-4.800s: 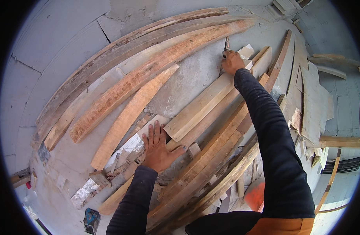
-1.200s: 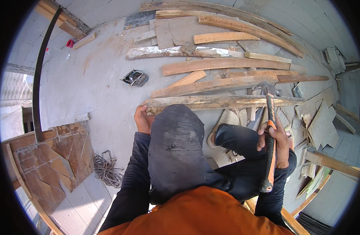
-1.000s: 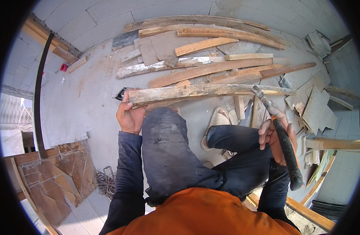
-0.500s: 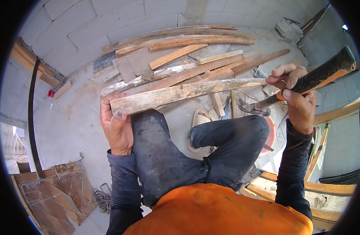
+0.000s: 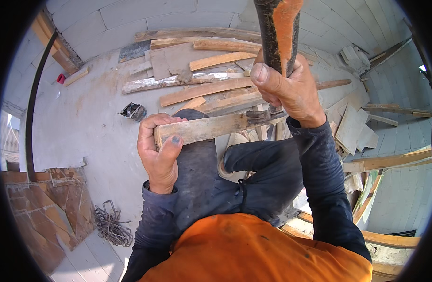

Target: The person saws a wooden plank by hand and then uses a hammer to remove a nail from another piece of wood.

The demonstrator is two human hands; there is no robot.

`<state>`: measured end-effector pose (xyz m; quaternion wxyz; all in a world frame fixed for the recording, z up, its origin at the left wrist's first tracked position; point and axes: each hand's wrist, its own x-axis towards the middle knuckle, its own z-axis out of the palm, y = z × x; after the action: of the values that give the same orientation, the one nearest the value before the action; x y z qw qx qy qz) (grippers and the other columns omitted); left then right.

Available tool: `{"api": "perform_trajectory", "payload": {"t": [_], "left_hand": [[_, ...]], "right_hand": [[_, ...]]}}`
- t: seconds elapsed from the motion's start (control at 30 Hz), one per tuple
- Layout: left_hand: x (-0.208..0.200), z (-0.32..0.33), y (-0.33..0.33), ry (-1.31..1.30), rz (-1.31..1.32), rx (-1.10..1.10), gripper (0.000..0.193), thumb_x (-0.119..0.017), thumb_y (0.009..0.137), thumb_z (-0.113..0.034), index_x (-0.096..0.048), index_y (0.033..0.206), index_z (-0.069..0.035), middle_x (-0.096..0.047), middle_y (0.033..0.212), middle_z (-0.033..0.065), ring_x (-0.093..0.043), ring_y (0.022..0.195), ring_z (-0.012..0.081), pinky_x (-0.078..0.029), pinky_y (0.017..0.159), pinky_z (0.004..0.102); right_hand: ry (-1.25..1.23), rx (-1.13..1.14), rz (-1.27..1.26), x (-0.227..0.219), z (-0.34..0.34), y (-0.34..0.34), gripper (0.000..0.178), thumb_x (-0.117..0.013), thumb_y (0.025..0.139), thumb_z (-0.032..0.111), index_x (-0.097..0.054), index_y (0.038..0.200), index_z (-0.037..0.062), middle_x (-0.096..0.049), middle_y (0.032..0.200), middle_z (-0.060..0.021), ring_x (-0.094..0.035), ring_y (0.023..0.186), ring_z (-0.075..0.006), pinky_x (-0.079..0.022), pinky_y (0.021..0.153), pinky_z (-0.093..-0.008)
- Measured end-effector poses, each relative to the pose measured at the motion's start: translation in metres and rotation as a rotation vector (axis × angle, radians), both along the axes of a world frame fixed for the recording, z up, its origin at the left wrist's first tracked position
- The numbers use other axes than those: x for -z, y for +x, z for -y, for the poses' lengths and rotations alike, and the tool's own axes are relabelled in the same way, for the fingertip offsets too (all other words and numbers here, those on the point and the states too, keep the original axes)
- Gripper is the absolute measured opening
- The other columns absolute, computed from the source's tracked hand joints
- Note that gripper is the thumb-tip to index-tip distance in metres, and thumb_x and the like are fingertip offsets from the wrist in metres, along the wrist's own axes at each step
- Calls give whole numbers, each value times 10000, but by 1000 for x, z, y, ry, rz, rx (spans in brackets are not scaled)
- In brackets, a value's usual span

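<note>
My left hand (image 5: 160, 152) is closed round the near left end of a worn wooden board (image 5: 209, 129), thumb on its face and fingers behind. The board lies across my left thigh, tilted slightly up to the right. In my right hand (image 5: 293, 91) is a claw hammer (image 5: 281, 35), its black and orange handle pointing up and away. The hammer's metal claw head, below the fist, is at the board's right part and seems to touch it. My right wrist and fist partly hide the head and that end of the board.
Several loose planks (image 5: 204, 96) lie on the floor ahead, by a grey block wall (image 5: 127, 23). A small dark box-like object (image 5: 133, 112) sits left of my knee. Coiled wire (image 5: 113, 224) and broken brown tiles (image 5: 51, 218) lie at lower left. Board pieces (image 5: 354, 129) lean at right.
My right hand has moved left and turned the hammer upright, bringing its head to the board. The board's right end has come lower and nearer. My left hand has shifted slightly right and nearer.
</note>
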<state>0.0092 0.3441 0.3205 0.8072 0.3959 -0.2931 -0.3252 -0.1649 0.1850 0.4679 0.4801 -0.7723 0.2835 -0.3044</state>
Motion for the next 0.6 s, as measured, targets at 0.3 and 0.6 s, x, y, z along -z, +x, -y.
{"api": "perform_trajectory", "payload": {"t": [0.3, 0.6], "left_hand": [[2, 4, 13, 12, 56, -51, 329, -731, 811, -136, -582, 1083, -26, -569, 1066, 95, -632, 1041, 217, -547, 981, 437], [0, -3, 35, 78, 84, -140, 364, -752, 834, -215, -577, 1101, -41, -555, 1088, 94, -607, 1047, 212, -538, 1005, 459]], "right_hand": [[68, -92, 150, 0, 6, 12, 478, -764, 908, 489, -599, 843, 45, -462, 578, 14, -429, 443, -67, -397, 422, -245], [417, -90, 614, 11, 37, 7, 395, -579, 1042, 372, -499, 750, 119, -374, 525, 35, -342, 421, -72, -367, 414, -278]]}}
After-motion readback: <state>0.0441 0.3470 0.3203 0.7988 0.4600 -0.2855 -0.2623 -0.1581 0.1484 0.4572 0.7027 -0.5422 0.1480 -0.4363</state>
